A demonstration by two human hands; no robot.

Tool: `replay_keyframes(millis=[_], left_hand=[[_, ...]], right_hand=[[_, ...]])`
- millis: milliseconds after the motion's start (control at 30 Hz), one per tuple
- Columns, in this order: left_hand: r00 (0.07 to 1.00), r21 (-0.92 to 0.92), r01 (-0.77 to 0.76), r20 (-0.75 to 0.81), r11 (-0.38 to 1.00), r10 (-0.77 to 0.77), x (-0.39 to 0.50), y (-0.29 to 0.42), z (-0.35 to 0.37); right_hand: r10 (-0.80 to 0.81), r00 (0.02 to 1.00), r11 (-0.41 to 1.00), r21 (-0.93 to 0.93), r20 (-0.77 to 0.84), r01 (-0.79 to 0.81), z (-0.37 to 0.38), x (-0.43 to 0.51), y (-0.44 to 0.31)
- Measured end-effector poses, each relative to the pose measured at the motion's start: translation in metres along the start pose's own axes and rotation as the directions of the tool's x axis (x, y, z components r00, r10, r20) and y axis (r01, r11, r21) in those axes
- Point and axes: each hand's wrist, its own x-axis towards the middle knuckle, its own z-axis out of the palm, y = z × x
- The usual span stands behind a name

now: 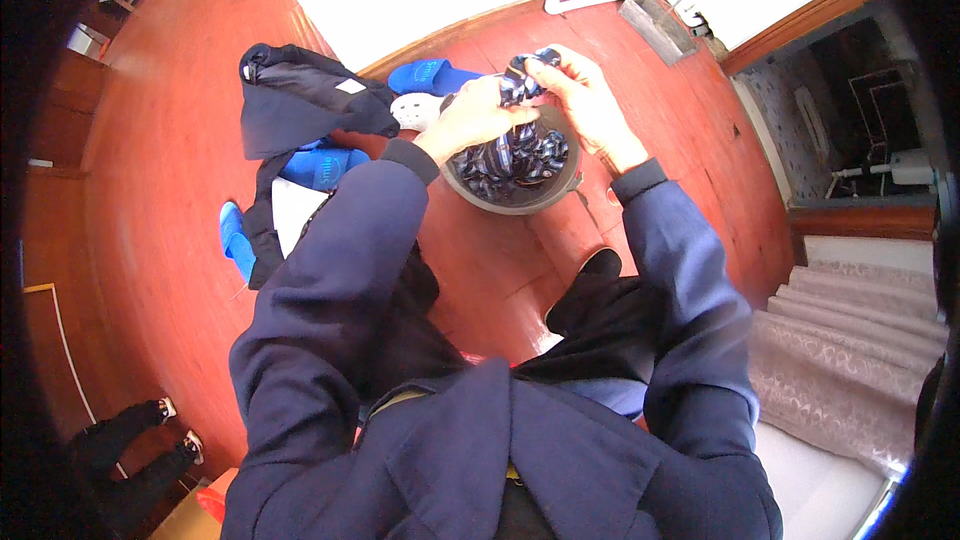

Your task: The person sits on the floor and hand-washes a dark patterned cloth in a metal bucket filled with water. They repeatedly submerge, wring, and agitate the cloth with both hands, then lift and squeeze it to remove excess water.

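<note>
Dark patterned fabric [514, 82] with blue and white marks is gripped by both my hands above a round grey basin [507, 208]. My left hand [472, 114] pinches it from the left, fingers reaching over the basin's opening. On the other side, my right hand [581, 97] grips its upper end between thumb and fingers. More of the same crumpled fabric [517, 157] lies inside the basin, and the two portions appear joined beneath my left fingers. The basin stands on the red floor [480, 262] in front of my knees.
Dark clothing [315, 101], blue slippers [427, 77] and a white clog [416, 112] lie left of the basin. A white pipe [600, 0] runs along the far wall by a grey block [658, 26]. At the right hangs a pale curtain [840, 352]. Another person's legs [135, 439] show lower left.
</note>
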Motion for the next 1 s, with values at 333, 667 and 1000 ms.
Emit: replay_keyframes(millis=[333,667,1000], left_hand=[[0.985,0.124,-0.027,-0.165,0.992,0.048,-0.001,0.024,-0.011],[0.967,-0.200,0.081,-0.222,0.976,-0.126,-0.004,0.009,-0.035],[0.988,-0.456,-0.141,-0.005,0.879,0.156,0.004,0.000,-0.010]], right_hand=[[-0.006,0.986,0.755,-0.647,0.164,0.112,-0.052,-0.006,0.049],[0.280,0.957,0.775,-0.571,-0.073,-0.270,-0.060,-0.005,0.070],[-0.058,0.996,0.995,-0.080,0.069,0.063,-0.014,0.000,0.008]])
